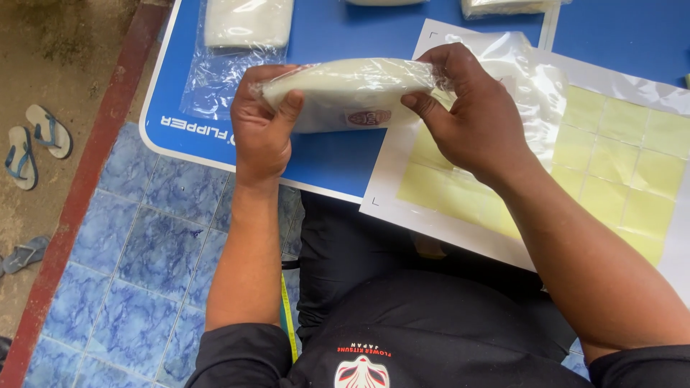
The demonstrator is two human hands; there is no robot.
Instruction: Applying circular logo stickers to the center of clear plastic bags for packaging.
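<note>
Above the near edge of the blue table (338,162), a white pad in a clear plastic bag (348,93) is held in the air between both hands. The pad is flat, pale and soft-looking, with rounded ends, and a small red mark is seen on its lower face. The left hand (262,129) is closed on the pad's left end: the thumb is pressed against the near side and the other fingers are wrapped over the top and behind. The right hand (471,108) is closed on the right end, where the thumb and forefinger are pinched on the plastic and the remaining fingers are curled over it. Loose, crinkled film is bunched just beyond the right hand.

Under the right wrist, a white sheet (402,179) is laid on the table, and a grid of pale yellow squares (618,179) is set on it under a glossy cover. Farther back on the left, another bagged white pad (244,25) is lying flat on the table, its shiny bag stretching toward the near edge. Parts of two more are cut off by the top edge. The table surface is smooth and rimmed in white. Below it, a mottled blue tile floor (144,244) is seen, bordered by a dark red strip, with sandals (36,144) left on bare ground beyond.
</note>
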